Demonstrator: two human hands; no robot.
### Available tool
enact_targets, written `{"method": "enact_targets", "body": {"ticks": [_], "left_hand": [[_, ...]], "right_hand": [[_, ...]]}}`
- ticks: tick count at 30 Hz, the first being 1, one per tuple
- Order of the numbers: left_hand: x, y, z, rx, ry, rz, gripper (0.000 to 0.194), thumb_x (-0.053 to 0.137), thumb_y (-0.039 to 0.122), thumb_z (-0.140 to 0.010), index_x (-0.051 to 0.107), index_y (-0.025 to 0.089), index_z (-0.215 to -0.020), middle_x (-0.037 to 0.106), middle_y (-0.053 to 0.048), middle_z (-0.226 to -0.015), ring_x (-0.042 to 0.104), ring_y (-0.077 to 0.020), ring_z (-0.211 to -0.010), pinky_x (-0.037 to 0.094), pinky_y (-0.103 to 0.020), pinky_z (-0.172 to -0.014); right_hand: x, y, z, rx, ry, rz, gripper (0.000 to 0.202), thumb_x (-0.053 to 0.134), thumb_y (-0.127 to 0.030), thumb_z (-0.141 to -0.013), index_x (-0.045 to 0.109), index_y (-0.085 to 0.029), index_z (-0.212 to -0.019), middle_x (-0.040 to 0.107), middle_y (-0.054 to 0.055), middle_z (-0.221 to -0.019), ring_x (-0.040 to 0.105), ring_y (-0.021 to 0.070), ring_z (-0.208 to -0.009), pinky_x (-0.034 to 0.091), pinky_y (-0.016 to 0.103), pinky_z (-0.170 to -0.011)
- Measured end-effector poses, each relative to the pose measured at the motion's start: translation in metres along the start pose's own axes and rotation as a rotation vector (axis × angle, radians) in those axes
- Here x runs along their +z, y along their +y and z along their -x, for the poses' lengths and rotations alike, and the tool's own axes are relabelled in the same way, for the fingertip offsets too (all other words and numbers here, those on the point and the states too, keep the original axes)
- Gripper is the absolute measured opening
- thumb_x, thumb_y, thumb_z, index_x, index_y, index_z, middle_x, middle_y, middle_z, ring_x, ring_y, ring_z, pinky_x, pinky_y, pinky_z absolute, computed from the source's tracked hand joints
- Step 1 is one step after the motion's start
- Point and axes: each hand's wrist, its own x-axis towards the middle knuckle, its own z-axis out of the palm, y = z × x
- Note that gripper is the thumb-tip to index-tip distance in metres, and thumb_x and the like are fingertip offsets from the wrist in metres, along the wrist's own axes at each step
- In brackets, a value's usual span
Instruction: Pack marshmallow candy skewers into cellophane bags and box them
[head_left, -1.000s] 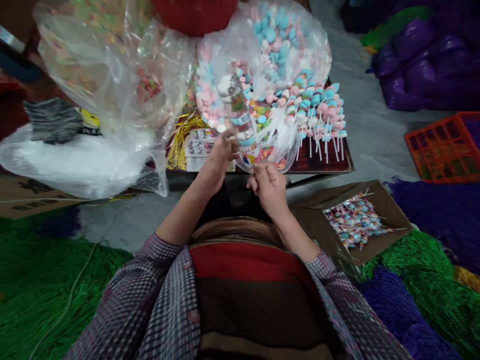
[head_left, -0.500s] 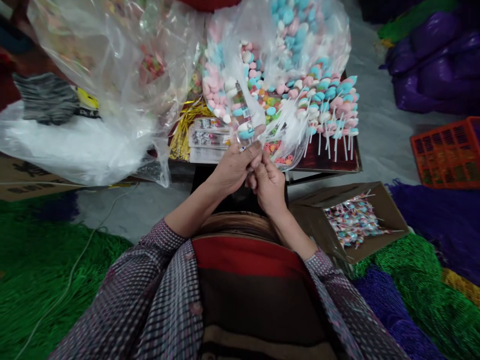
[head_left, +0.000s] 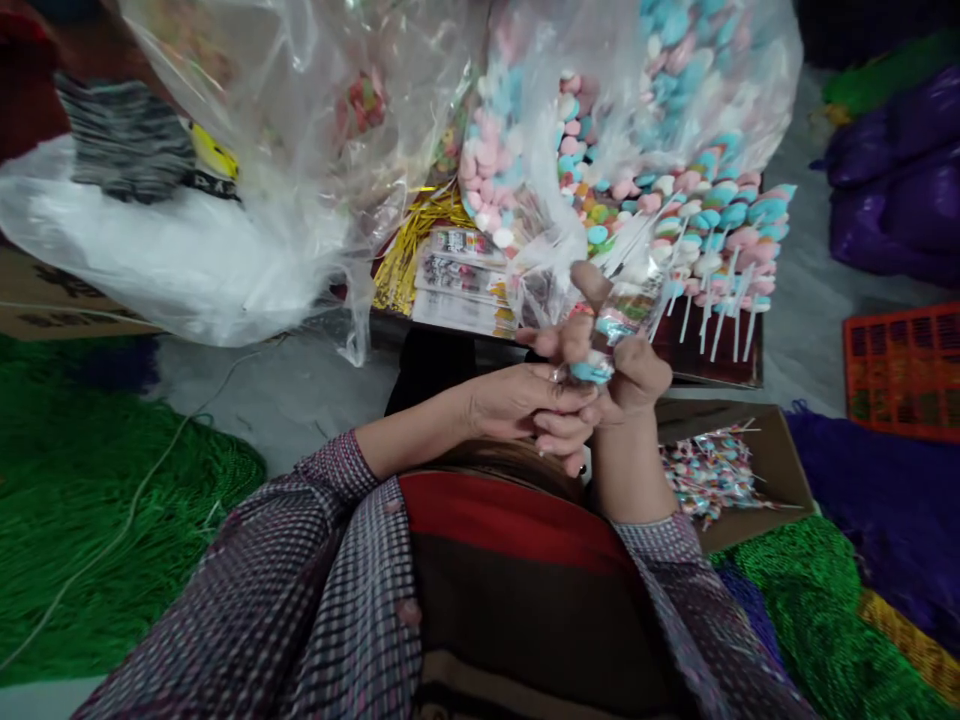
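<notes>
Between my hands is a wrapped candy skewer [head_left: 592, 368] of pink, white and blue sweets in clear film, tilted up and to the right. My left hand [head_left: 517, 402] has its fingers closed about the skewer's lower end. My right hand [head_left: 634, 378] grips the same skewer from the right, its fingers overlapping the left ones; the stick is mostly hidden. Beyond my hands, unwrapped candy skewers [head_left: 727, 245] with white sticks lie in rows at the table's right. Printed clear wrappers [head_left: 461, 275] are stacked beside gold twist ties [head_left: 401, 255].
Large plastic bags of candy [head_left: 495, 150] cover the table [head_left: 686, 350]. An open cardboard box [head_left: 784, 455] of wrapped candy stands low on the right, near an orange crate [head_left: 904, 365]. Green stringy material [head_left: 90, 500] lies at left; a gloved hand [head_left: 124, 140] appears upper left.
My hands have moved right and nearer my body with the wrapped skewer. It now leans right, and its lower end shows between my fingers. The view has shifted left.
</notes>
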Motion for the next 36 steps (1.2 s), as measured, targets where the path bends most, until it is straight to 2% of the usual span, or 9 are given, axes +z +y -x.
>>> {"method": "enact_targets", "body": {"ticks": [3, 5, 7, 13, 17, 19, 24, 30, 36], "left_hand": [[-0.013, 0.007, 0.001, 0.134, 0.356, -0.326, 0.042, 0.070, 0.056, -0.086, 0.051, 0.022, -0.072, 0.041, 0.008, -0.051, 0.044, -0.0088, -0.045, 0.054, -0.028, -0.061], [-0.024, 0.012, 0.004, 0.277, 0.676, -0.614, 0.032, 0.072, 0.049, -0.087, 0.057, 0.021, -0.082, 0.054, 0.004, -0.060, 0.051, -0.0111, -0.054, 0.050, -0.026, -0.063], [-0.033, 0.015, 0.009, 0.384, 0.838, -0.761, 0.026, 0.072, 0.045, -0.087, 0.060, 0.022, -0.091, 0.059, 0.003, -0.067, 0.055, -0.0129, -0.059, 0.048, -0.026, -0.064], [-0.043, 0.017, 0.024, 0.314, 0.457, -0.390, 0.042, 0.058, 0.065, -0.091, 0.052, 0.023, -0.085, 0.029, 0.012, -0.049, 0.032, -0.0088, -0.039, 0.044, -0.026, -0.050], [-0.053, 0.028, 0.035, 0.522, 0.959, -0.688, 0.026, 0.072, 0.043, -0.088, 0.058, 0.021, -0.082, 0.046, 0.007, -0.057, 0.042, -0.0085, -0.050, 0.038, -0.023, -0.055], [-0.059, 0.034, 0.044, 0.614, 1.134, -0.755, 0.024, 0.077, 0.034, -0.086, 0.059, 0.021, -0.077, 0.048, 0.006, -0.059, 0.042, -0.0080, -0.053, 0.036, -0.023, -0.056], [-0.069, 0.046, 0.068, 0.762, 1.057, -0.286, 0.033, 0.068, 0.047, -0.093, 0.056, 0.022, -0.075, 0.030, 0.011, -0.048, 0.029, -0.0057, -0.040, 0.041, -0.021, -0.049], [-0.062, 0.057, 0.082, 0.777, 1.074, -0.010, 0.032, 0.060, 0.040, -0.100, 0.053, 0.021, -0.075, 0.027, 0.012, -0.046, 0.026, -0.0041, -0.037, 0.043, -0.017, -0.046], [-0.061, 0.058, 0.087, 0.772, 1.098, 0.060, 0.033, 0.057, 0.039, -0.102, 0.053, 0.020, -0.076, 0.027, 0.012, -0.046, 0.028, -0.0039, -0.037, 0.043, -0.017, -0.047]], "right_hand": [[0.020, 0.004, -0.003, 0.001, 0.107, -0.123, 0.038, 0.061, -0.068, -0.090, 0.069, -0.030, -0.090, 0.074, 0.004, -0.078, 0.077, 0.0260, -0.089, 0.063, 0.052, -0.089], [0.027, 0.007, -0.006, -0.014, 0.239, -0.128, 0.028, 0.066, -0.058, -0.091, 0.066, -0.029, -0.089, 0.076, 0.003, -0.083, 0.077, 0.0239, -0.090, 0.063, 0.050, -0.091], [0.029, 0.008, -0.010, -0.020, 0.289, -0.126, 0.026, 0.069, -0.055, -0.091, 0.066, -0.030, -0.099, 0.078, 0.002, -0.089, 0.077, 0.0216, -0.091, 0.063, 0.046, -0.092], [0.026, 0.006, -0.027, 0.049, -0.035, -0.216, 0.043, 0.077, -0.059, -0.082, 0.069, -0.031, -0.113, 0.078, 0.003, -0.101, 0.076, 0.0222, -0.097, 0.065, 0.040, -0.083], [0.045, 0.015, -0.047, -0.020, 0.120, -0.111, 0.035, 0.079, -0.051, -0.083, 0.070, -0.034, -0.113, 0.076, -0.001, -0.102, 0.074, 0.0164, -0.096, 0.063, 0.035, -0.091], [0.053, 0.021, -0.064, -0.006, 0.043, -0.027, 0.038, 0.079, -0.055, -0.082, 0.071, -0.032, -0.111, 0.076, -0.001, -0.101, 0.073, 0.0164, -0.096, 0.063, 0.034, -0.090], [0.064, 0.035, -0.128, -0.056, -0.197, 0.255, 0.046, 0.055, -0.064, -0.096, 0.074, -0.025, -0.113, 0.076, 0.002, -0.100, 0.073, 0.0200, -0.097, 0.061, 0.037, -0.084], [0.095, 0.050, -0.182, -0.052, -0.361, 1.033, 0.039, 0.040, -0.039, -0.105, 0.072, -0.020, -0.117, 0.074, 0.014, -0.123, 0.067, 0.0297, -0.115, 0.053, 0.043, -0.097], [0.102, 0.089, -0.196, -0.119, -0.319, 1.089, 0.027, 0.053, -0.033, -0.100, 0.071, -0.014, -0.107, 0.073, 0.020, -0.116, 0.068, 0.0328, -0.109, 0.053, 0.045, -0.092]]}}
